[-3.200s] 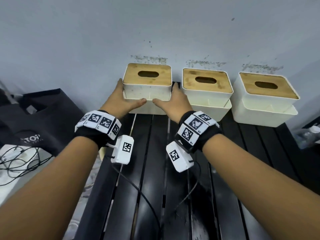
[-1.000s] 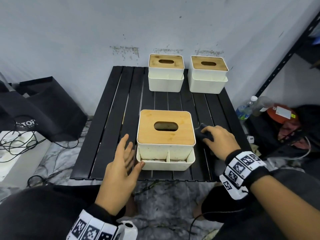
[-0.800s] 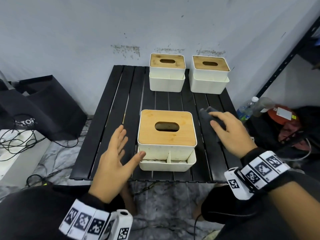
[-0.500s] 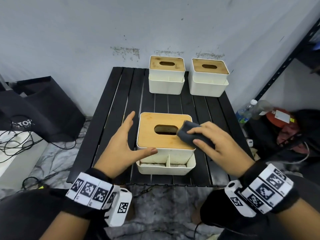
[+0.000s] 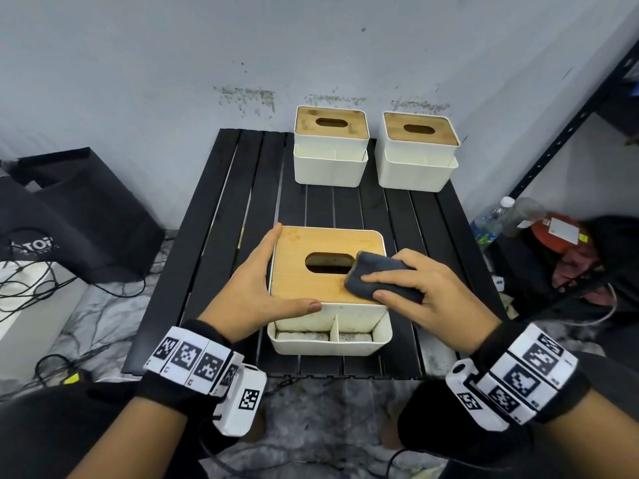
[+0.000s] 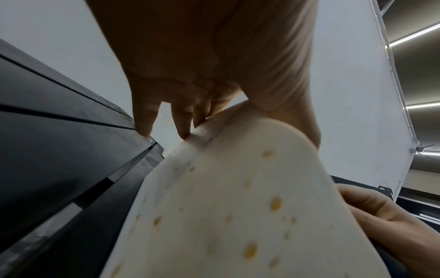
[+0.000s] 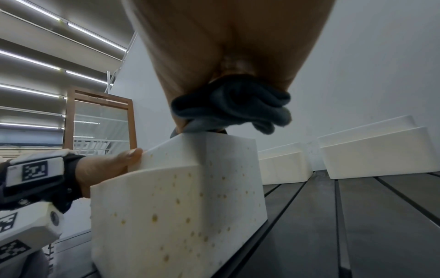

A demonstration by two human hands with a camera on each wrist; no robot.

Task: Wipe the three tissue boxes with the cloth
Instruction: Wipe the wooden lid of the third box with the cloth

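Note:
A white tissue box with a bamboo lid [image 5: 307, 281] [image 7: 181, 197] [image 6: 238, 216] stands near the front edge of the black slatted table [image 5: 221, 216]. My left hand [image 5: 256, 292] braces its left side, fingers straight along the wall, thumb across the front. My right hand [image 5: 425, 288] grips a bunched dark grey cloth [image 5: 377, 274] [image 7: 233, 105] and presses it on the lid's right part, beside the oval slot. Two more tissue boxes, one [image 5: 330, 146] left and one [image 5: 416, 152] right, stand at the table's back by the wall.
A black bag [image 5: 69, 216] and cables [image 5: 20, 292] lie on the floor to the left. To the right are a plastic bottle [image 5: 491, 219], a red item [image 5: 556, 233] and a black shelf post [image 5: 570, 122]. The grey wall stands close behind the table.
The left box was brought from the back row to the table's front. My right hand picked up the cloth from beside it and put it on the lid; my left hand closed against the box's side.

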